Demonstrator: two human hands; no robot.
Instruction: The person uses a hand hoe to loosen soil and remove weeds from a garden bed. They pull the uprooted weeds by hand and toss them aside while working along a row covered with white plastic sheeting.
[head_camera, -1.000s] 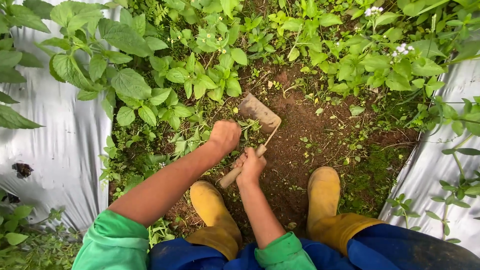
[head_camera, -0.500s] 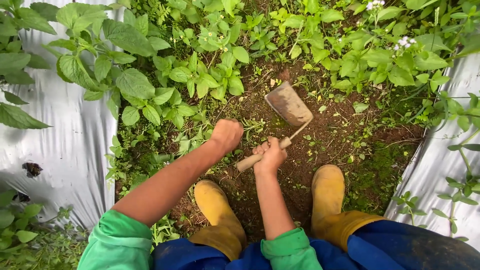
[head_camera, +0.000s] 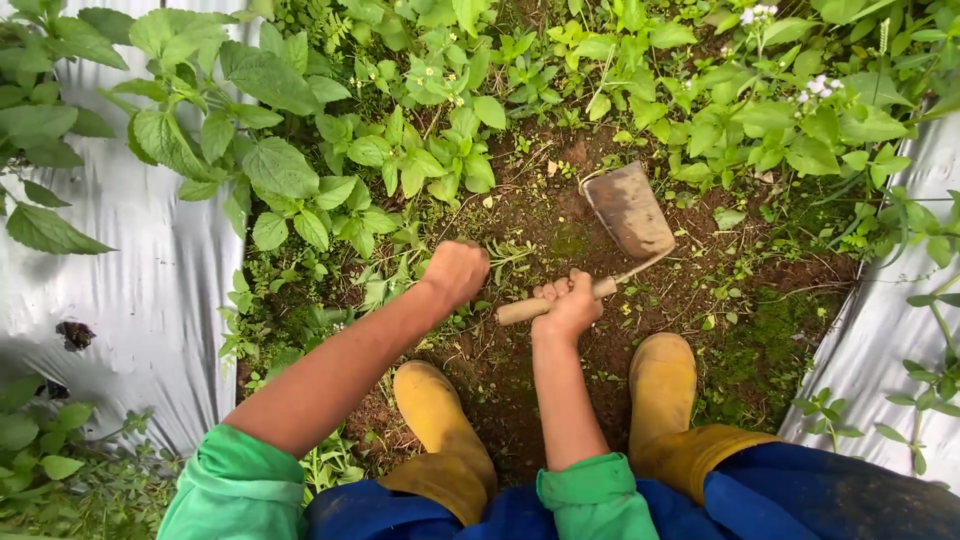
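Over bare soil (head_camera: 560, 240) between yellow boots (head_camera: 662, 385) and silver mulch sheets (head_camera: 140, 280): right hand (head_camera: 568, 305) fisted around wooden handle of hand hoe (head_camera: 628, 208), blade raised clear of ground; left hand (head_camera: 455, 272) clenched on weed stems (head_camera: 500, 255).

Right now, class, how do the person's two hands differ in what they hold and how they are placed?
The right hand grips the wooden handle of a hoe; the left hand is a closed fist in the weeds, its contents hidden. The left hand sits at the leafy edge; the right hand sits over bare soil. Both are bare and closed, with green sleeves.
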